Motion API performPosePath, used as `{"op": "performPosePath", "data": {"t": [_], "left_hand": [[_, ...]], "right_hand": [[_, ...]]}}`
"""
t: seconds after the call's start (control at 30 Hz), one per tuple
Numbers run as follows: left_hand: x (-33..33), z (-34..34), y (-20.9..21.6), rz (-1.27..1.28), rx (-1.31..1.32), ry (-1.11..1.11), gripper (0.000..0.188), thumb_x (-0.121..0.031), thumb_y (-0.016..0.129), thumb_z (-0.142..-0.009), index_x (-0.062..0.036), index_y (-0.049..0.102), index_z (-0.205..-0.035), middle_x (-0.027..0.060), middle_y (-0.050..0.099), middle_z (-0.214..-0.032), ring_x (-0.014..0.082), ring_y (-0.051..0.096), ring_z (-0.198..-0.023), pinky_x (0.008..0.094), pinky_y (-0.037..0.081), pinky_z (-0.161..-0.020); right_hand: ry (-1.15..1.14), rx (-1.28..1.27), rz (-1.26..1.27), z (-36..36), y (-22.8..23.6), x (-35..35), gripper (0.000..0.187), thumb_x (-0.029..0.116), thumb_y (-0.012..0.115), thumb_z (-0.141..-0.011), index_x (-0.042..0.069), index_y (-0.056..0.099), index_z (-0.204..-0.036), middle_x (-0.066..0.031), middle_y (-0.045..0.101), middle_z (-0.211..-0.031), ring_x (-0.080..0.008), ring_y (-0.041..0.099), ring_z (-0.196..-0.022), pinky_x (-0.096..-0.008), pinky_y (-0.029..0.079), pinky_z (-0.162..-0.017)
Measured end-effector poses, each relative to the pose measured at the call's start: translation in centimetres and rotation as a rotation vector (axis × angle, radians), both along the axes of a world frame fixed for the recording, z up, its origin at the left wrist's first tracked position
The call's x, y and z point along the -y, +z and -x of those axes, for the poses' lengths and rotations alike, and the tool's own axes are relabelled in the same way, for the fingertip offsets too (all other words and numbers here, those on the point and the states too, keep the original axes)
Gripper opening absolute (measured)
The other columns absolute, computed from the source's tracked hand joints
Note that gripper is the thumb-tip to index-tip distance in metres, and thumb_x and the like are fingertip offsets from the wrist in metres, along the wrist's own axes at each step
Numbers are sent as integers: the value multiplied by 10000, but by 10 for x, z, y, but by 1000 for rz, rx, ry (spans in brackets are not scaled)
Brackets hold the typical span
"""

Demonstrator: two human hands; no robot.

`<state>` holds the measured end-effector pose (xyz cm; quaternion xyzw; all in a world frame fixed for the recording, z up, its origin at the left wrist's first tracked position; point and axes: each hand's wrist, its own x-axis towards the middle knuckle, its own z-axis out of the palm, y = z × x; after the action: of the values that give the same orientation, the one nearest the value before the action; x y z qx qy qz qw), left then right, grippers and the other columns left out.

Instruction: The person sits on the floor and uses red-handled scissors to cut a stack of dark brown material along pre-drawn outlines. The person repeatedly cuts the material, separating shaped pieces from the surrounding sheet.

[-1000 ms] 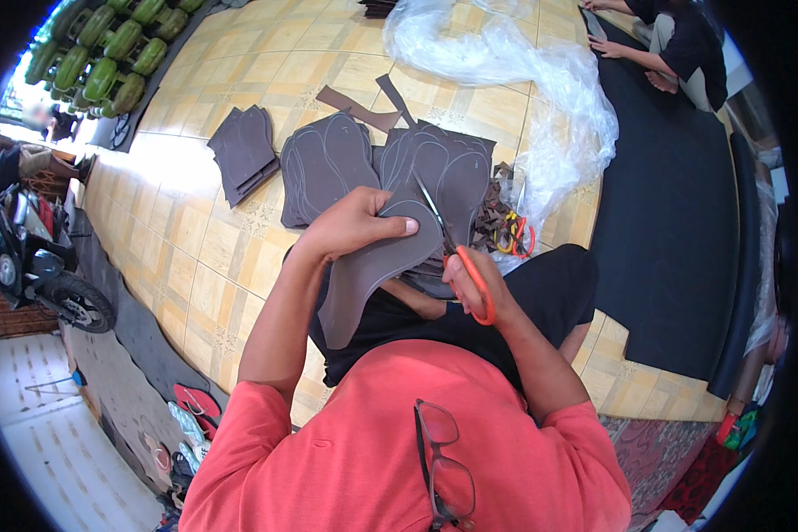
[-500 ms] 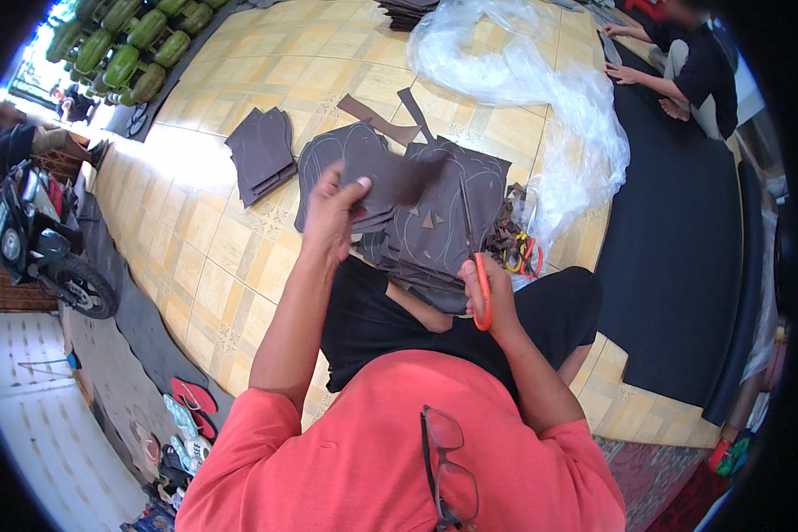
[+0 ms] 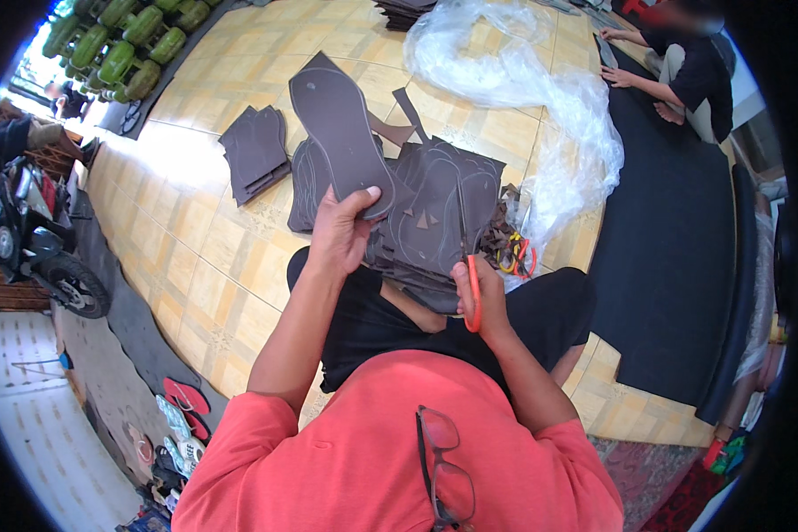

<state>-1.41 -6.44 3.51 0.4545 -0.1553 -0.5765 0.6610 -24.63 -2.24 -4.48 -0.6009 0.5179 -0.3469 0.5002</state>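
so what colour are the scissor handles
Orange, seen in the head view: the right hand grips the scissors by them.

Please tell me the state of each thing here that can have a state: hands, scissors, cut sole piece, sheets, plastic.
Left hand: shut on sole-shaped cutout, raised.
Sole-shaped cutout: cut free, held up.
Right hand: shut on scissors.
Scissors: blades closed, pointing away.
Marked dark sheets: stacked on lap, uncut outlines.
Cut pieces pile: stacked on floor.
Clear plastic sheet: crumpled.

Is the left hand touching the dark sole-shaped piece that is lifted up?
Touching. The head view shows the left hand gripping the lower end of the sole-shaped piece, thumb pressed on its face.
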Motion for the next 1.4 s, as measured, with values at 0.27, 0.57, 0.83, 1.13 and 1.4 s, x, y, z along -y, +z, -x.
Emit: {"op": "performPosePath", "data": {"t": [0.27,0.57,0.83,1.13,1.4], "left_hand": [[-10,46,12,73,17,-41,388,32,697,-808,-10,567,-1171,81,648,-1072,196,652,-983,330,544,-870],[-16,60,18,103,128,-19,405,34,694,-809,-12,522,-1173,84,630,-1054,192,644,-951,330,536,-844],[-14,47,19,110,183,-84,511,46,700,-781,6,443,-1221,98,591,-1076,172,620,-963,314,523,-849],[-13,25,20,36,506,-261,671,19,747,-725,6,391,-1293,108,558,-1150,174,573,-1043,316,484,-915],[-17,29,14,45,503,-313,782,20,768,-702,-20,359,-1367,93,542,-1199,191,536,-1133,335,438,-987]], "right_hand": [[74,48,163,-15,22,2,277,257,589,-961,4,509,-881,-157,548,-724,-296,561,-640,-379,441,-604],[154,11,251,-17,44,10,340,320,564,-962,-14,502,-948,-201,626,-862,-357,628,-746,-404,482,-674],[213,186,63,-14,33,4,429,418,482,-987,9,517,-861,-106,543,-656,-216,522,-547,-328,417,-536],[242,38,99,-1,34,1,428,413,456,-1000,24,522,-835,-51,475,-577,-117,463,-451,-281,374,-449],[263,84,-36,4,34,3,420,412,419,-1013,20,550,-943,-36,517,-618,-97,515,-492,-243,406,-462]]}}
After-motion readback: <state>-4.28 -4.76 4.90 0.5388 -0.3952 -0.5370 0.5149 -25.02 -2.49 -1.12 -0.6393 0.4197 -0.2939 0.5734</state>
